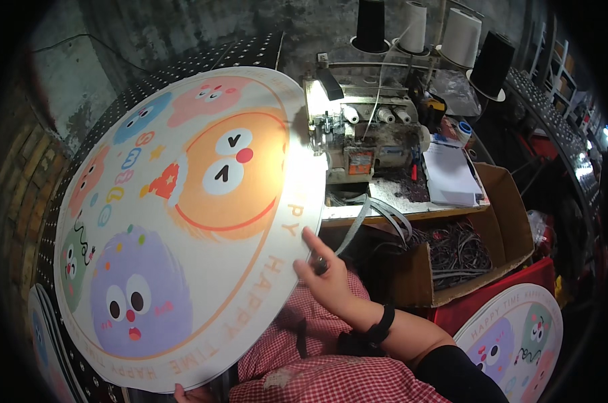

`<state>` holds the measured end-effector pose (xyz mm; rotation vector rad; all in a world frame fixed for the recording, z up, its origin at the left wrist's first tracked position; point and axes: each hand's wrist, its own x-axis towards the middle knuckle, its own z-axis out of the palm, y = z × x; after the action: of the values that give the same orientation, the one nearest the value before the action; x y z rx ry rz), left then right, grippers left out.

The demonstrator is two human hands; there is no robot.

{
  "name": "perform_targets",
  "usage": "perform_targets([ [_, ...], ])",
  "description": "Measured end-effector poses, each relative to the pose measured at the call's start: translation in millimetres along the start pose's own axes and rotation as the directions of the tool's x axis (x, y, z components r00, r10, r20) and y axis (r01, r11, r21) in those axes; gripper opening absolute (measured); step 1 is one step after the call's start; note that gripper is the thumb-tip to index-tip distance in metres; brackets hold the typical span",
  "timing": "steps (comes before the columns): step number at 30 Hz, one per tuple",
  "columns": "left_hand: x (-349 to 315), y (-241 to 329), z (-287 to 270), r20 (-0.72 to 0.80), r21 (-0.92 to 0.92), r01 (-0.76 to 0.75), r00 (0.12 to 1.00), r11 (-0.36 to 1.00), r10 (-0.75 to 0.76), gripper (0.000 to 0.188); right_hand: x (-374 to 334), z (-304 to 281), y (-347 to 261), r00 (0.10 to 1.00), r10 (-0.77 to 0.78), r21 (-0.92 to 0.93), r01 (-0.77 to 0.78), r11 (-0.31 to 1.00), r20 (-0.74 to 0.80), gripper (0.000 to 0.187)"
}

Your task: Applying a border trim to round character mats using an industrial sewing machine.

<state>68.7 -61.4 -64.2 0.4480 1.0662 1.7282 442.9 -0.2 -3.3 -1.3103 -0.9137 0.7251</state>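
Resting thumb and finger apart, the right hand [328, 277] seemingly steadies the mat [190, 232] beside a sewing machine [378, 138]; left hand's [185, 395] grip unclear.

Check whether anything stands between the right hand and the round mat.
Nothing visible does. The right hand has its fingers at the right edge of the round mat, with no object showing between them.

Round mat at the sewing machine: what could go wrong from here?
1. The right hand is at the rim of the round mat, not far from the sewing machine; fingers could stray too close if it runs.
2. Grey strips hang in loose loops beside that rim and might snag or twist.
3. The mat reaches out over the checked clothing, so its overhang may pull it askew.
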Motion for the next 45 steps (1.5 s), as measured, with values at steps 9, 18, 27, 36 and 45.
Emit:
perform_targets([
  [9,42,-8,-75,0.111,0.091,0.219,0.967,0.971,-0.229,0.041,-10,11,9,0.976,-0.212,-0.057,0.214,0.975,0.041,0.058],
  [18,7,1,6,0.151,0.063,0.027,0.988,0.998,-0.037,0.036,-7,18,7,0.997,-0.073,0.090,0.070,0.993,0.029,0.058],
  [27,9,3,18,-0.047,-0.026,-0.042,0.998,0.999,0.041,0.034,-6,20,19,0.983,-0.184,0.032,0.184,0.982,0.006,0.056],
  [36,12,3,18,-0.229,-0.107,-0.196,0.959,0.975,0.167,0.031,5,13,-6,0.990,-0.072,0.080,0.081,0.993,-0.119,0.053],
  [45,10,3,20,-0.175,-0.022,-0.156,0.973,0.987,0.150,0.030,12,9,-11,0.995,-0.021,0.138,0.034,0.990,-0.096,0.052],
])
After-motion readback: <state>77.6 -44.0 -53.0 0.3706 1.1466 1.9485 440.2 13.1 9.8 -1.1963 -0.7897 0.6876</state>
